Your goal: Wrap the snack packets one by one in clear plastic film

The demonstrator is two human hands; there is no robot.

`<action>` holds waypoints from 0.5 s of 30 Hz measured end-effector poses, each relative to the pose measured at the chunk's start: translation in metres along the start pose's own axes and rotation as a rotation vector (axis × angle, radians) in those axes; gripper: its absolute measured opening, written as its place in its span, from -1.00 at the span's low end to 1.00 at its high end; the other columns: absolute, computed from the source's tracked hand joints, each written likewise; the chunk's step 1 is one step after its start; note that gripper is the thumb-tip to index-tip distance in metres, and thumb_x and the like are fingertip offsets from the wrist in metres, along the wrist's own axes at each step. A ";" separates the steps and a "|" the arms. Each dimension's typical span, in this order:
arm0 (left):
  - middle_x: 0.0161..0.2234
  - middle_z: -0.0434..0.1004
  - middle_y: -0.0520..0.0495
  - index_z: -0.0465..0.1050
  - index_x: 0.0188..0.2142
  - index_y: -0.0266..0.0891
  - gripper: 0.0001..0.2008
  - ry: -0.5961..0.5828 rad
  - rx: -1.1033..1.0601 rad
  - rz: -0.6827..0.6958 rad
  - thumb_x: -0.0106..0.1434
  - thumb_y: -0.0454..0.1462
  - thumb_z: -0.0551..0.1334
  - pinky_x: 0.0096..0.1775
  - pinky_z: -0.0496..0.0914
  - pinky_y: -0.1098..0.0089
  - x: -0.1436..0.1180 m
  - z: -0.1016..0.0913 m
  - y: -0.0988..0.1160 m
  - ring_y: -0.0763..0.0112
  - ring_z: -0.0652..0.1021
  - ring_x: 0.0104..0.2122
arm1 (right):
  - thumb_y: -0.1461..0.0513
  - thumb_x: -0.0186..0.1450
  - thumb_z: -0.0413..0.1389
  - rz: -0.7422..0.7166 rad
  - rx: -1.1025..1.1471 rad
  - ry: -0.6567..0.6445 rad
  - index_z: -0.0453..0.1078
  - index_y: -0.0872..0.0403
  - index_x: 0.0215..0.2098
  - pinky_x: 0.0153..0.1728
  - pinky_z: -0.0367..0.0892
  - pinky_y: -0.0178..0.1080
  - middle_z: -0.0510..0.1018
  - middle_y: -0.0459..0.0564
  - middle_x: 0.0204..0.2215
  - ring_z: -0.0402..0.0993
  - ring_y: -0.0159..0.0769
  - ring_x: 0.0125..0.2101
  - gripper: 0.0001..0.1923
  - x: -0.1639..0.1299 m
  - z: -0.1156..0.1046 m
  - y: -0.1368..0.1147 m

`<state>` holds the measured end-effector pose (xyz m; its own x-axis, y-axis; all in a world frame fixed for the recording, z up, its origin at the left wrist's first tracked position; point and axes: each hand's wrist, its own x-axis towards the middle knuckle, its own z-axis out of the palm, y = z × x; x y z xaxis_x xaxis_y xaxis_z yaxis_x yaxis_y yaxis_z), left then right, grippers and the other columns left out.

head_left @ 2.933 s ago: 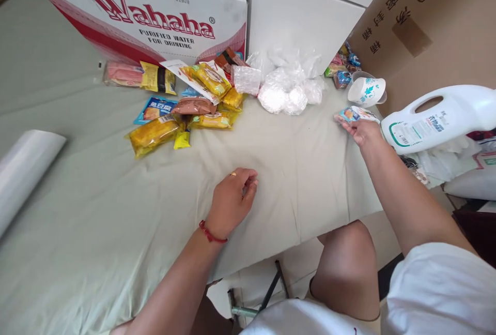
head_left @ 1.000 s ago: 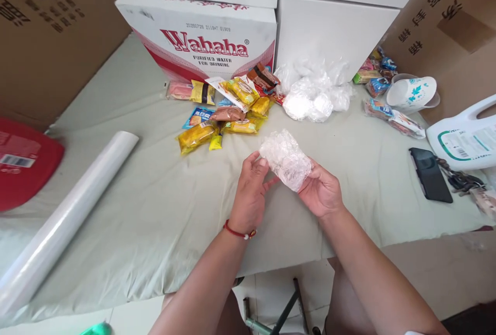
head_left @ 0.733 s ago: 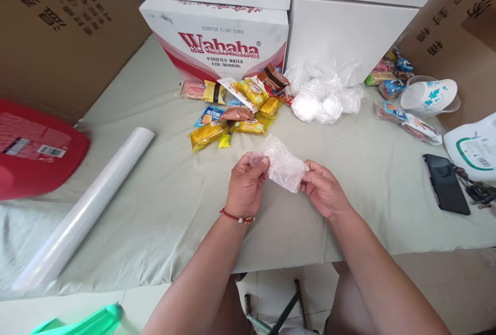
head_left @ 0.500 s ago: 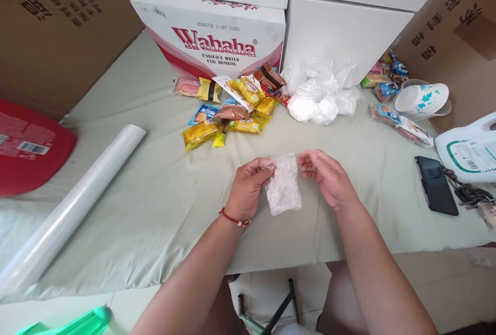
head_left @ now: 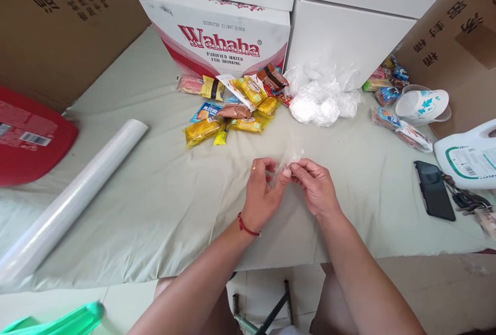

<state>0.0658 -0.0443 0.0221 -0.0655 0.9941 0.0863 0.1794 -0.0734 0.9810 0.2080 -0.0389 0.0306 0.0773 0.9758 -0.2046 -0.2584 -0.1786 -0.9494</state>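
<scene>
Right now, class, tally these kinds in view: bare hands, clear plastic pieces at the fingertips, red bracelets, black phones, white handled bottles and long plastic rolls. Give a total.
Hands, left hand and right hand: 2
Clear plastic piece: 1
Red bracelet: 1
Black phone: 1
White bottle: 1
Plastic roll: 1
Total: 7

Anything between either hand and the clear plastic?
Nothing visible. The left hand and right hand both have fingers at the clear plastic. The snack packets and white plastic-wrapped bundle lie beyond, toward the boxes, apart from the hands.
</scene>
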 end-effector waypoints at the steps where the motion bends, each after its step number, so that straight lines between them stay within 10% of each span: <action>1: -0.21 0.48 -0.07 0.43 -0.21 -0.18 -0.78 -0.008 0.001 -0.012 0.31 -0.10 0.30 -0.18 0.34 0.35 0.001 0.001 -0.001 0.30 0.48 -0.19 | 0.00 0.12 0.43 -0.001 -0.006 -0.017 0.63 -0.05 -0.39 -0.24 0.40 -0.19 0.59 -0.08 -0.40 0.43 -0.27 -0.35 -0.76 -0.001 0.001 0.001; 15: -0.48 0.30 0.13 0.24 -0.39 -0.14 -0.72 0.218 -0.464 -0.307 0.34 -0.07 0.22 -0.37 0.25 0.47 0.020 -0.007 -0.014 0.49 0.32 -0.46 | 0.18 0.12 0.31 0.063 0.236 0.083 0.40 -0.01 -0.50 -0.30 0.37 -0.20 0.47 -0.10 -0.46 0.41 -0.25 -0.37 -0.83 0.008 -0.015 -0.005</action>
<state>0.0553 -0.0240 0.0117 -0.2554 0.9397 -0.2274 -0.3238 0.1385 0.9359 0.2242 -0.0321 0.0304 0.1305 0.9482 -0.2897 -0.4820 -0.1946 -0.8543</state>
